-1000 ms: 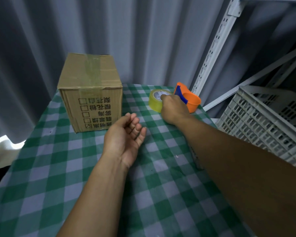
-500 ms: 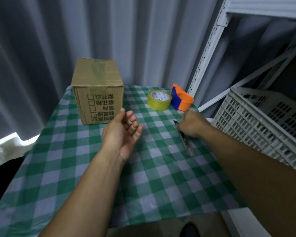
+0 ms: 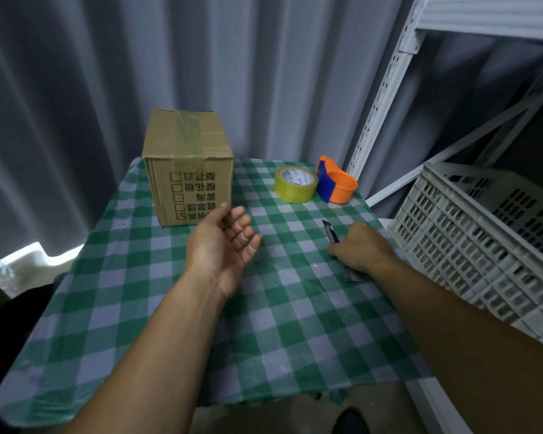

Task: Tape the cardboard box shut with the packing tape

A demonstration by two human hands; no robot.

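Note:
A brown cardboard box (image 3: 187,164) stands at the table's far left, its flaps closed under a strip of tape along the top and down the front. A yellowish roll of packing tape (image 3: 295,184) lies flat at the far right, touching an orange and blue tape cutter (image 3: 336,181). My left hand (image 3: 224,245) hovers palm up, fingers apart, just in front of the box and holds nothing. My right hand (image 3: 358,249) rests on the cloth with its fingers closed around a dark utility knife (image 3: 332,234), whose tip points away from me.
The table (image 3: 176,333) is covered by a green and white checked cloth. A white slotted crate (image 3: 477,236) sits right beside the table. A white metal shelf upright (image 3: 380,86) rises behind the tape. Grey curtains hang at the back.
My right hand left the tape roll at the far right, came back toward me and closed on the knife. The view pulled back. My left hand stayed open.

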